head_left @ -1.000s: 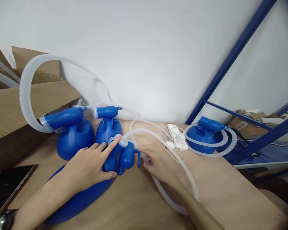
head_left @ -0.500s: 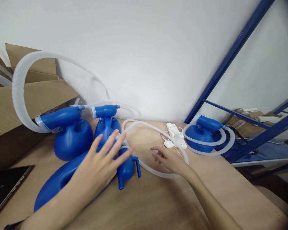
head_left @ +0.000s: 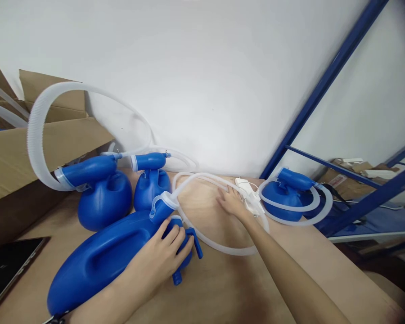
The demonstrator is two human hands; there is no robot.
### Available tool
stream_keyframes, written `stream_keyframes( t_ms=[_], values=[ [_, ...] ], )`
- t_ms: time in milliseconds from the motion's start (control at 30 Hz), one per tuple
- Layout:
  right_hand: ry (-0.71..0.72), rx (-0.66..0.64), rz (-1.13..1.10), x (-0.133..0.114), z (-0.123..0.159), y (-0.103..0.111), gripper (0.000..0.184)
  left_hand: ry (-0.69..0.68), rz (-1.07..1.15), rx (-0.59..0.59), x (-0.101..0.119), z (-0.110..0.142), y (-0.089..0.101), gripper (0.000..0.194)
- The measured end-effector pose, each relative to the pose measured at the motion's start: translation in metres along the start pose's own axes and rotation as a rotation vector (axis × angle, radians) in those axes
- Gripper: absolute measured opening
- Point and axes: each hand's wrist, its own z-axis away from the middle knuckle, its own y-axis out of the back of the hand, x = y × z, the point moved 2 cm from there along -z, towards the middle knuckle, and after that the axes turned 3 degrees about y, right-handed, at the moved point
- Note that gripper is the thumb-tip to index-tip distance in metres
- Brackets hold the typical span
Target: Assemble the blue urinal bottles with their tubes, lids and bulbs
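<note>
The left hand (head_left: pixel 157 258) is curled, its fingers clamped on a small blue plastic bottle with a handle (head_left: pixel 185 262) at lower centre, against a large flat blue plastic jug (head_left: pixel 87 279). The right hand (head_left: pixel 232 202) lies open, fingers together, on the pale wooden tabletop (head_left: pixel 216 288), just beside a white power strip (head_left: pixel 245 185) and a loop of clear plastic tubing (head_left: pixel 205 176).

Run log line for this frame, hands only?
left hand: on small blue jug | right hand: by white power strip
</note>
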Motion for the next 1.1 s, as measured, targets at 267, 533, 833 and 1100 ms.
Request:
stream_keyframes(
  t_ms=[267, 533, 833, 1100],
  values=[
    [-0.083, -0.029, 0.023, 0.012, -0.007, -0.008, 0.039, -0.055, 0.141, -0.086, -0.001, -0.001, 0.006, 0.054],
    [-0.037, -0.031, -0.344, 0.013, -0.007, -0.006, 0.041, 0.020, 0.524, -0.253, -0.010, -0.005, 0.018, 0.095],
    [-0.111, -0.272, -1.006, 0.011, 0.005, -0.004, 0.033, 0.586, 1.203, -0.107, -0.024, -0.013, 0.061, 0.061],
    [0.026, -0.260, -1.512, -0.010, 0.022, 0.029, 0.056, 1.260, 1.888, 0.054, -0.026, -0.046, 0.072, 0.075]
  ],
)
